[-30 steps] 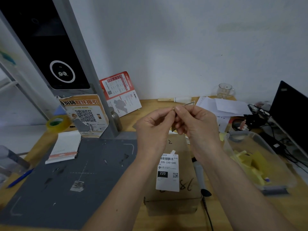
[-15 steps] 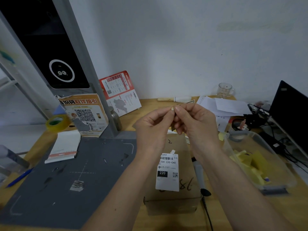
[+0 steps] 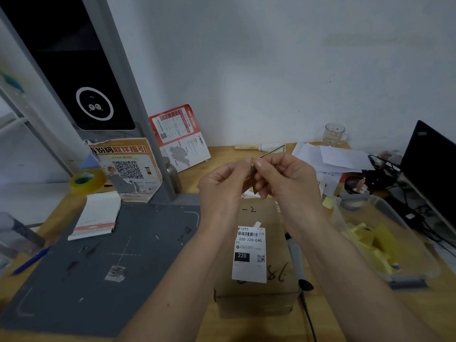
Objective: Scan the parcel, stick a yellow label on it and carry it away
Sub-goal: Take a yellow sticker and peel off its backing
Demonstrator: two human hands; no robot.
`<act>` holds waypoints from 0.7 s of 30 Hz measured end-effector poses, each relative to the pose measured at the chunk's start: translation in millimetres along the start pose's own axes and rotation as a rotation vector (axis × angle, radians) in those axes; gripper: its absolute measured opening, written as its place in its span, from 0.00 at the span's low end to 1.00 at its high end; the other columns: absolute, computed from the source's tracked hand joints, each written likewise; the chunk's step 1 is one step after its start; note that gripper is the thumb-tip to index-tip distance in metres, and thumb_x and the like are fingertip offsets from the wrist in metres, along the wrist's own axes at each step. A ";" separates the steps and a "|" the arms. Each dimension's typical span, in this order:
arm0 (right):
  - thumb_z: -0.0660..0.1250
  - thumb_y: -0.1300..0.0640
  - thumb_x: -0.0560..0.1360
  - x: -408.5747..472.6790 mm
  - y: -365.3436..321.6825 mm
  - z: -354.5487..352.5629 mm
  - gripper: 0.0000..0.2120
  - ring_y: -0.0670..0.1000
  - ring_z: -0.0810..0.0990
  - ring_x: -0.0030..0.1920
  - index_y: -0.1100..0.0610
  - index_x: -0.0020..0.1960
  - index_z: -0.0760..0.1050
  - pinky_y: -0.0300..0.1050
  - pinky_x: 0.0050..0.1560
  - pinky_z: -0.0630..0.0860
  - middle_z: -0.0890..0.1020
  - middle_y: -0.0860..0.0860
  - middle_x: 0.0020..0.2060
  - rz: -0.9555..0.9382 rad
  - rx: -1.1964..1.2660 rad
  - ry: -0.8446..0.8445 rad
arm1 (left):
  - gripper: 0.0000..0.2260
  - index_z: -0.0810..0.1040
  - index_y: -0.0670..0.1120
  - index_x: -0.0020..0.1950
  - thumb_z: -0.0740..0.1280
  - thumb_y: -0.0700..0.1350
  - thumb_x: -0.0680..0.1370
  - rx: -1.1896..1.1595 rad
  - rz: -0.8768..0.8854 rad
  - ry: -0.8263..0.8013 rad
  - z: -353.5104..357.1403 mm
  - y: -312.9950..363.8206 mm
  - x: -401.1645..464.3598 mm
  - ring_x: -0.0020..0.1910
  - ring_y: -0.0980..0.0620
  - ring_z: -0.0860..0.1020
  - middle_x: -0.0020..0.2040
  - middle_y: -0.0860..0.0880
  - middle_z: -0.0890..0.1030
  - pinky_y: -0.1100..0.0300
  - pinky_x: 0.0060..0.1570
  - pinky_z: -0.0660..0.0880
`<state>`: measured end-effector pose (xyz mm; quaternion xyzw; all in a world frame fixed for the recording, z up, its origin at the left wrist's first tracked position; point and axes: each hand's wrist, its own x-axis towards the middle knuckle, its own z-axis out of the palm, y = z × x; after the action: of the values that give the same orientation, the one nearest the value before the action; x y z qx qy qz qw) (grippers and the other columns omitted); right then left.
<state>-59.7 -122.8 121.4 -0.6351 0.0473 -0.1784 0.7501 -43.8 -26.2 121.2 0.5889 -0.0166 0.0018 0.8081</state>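
A brown cardboard parcel (image 3: 256, 290) lies on the desk below my hands, with a white shipping label (image 3: 249, 254) stuck on its top. My left hand (image 3: 222, 186) and my right hand (image 3: 283, 178) are raised above the parcel's far end, fingertips pinched together on a small yellowish label (image 3: 267, 154). One layer sticks up to the right and another hangs down between the hands. A black handheld scanner (image 3: 297, 262) lies along the parcel's right side.
A clear bin (image 3: 399, 280) of yellow labels sits at the right. A grey scanning mat (image 3: 98, 262) and a notepad (image 3: 96, 215) lie left, below the scanner column (image 3: 93, 77). A laptop (image 3: 431, 166), cables, papers and a glass mug (image 3: 334, 134) crowd the right back.
The hands have stayed above the parcel. The pinched label has spread apart: one strip now hangs down between the hands.
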 end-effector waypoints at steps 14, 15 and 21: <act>0.64 0.62 0.77 0.1 2.7 1.5 0.06 0.52 0.75 0.31 0.63 0.42 0.76 0.42 0.29 0.71 0.78 0.55 0.32 0.055 0.112 -0.042 | 0.10 0.84 0.44 0.34 0.70 0.42 0.75 0.010 0.000 0.035 -1.6 -3.3 1.5 0.36 0.52 0.80 0.34 0.47 0.83 0.56 0.46 0.79; 0.65 0.61 0.76 0.1 3.0 1.5 0.06 0.52 0.75 0.31 0.63 0.43 0.76 0.42 0.29 0.71 0.78 0.55 0.31 0.059 0.113 -0.034 | 0.09 0.84 0.44 0.34 0.70 0.42 0.75 0.024 0.006 0.033 -1.6 -3.7 1.0 0.37 0.51 0.80 0.34 0.47 0.83 0.53 0.48 0.79; 0.67 0.63 0.75 -0.9 3.5 0.5 0.05 0.51 0.75 0.30 0.62 0.41 0.77 0.41 0.29 0.72 0.79 0.55 0.31 0.070 0.076 -0.019 | 0.09 0.84 0.44 0.35 0.70 0.43 0.74 0.048 0.015 0.051 -1.6 -5.0 -1.9 0.38 0.48 0.80 0.34 0.46 0.83 0.46 0.51 0.79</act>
<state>-59.7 -121.6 117.9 -0.6056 0.0552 -0.1477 0.7800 -45.6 -26.2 115.9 0.6078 -0.0005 0.0233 0.7937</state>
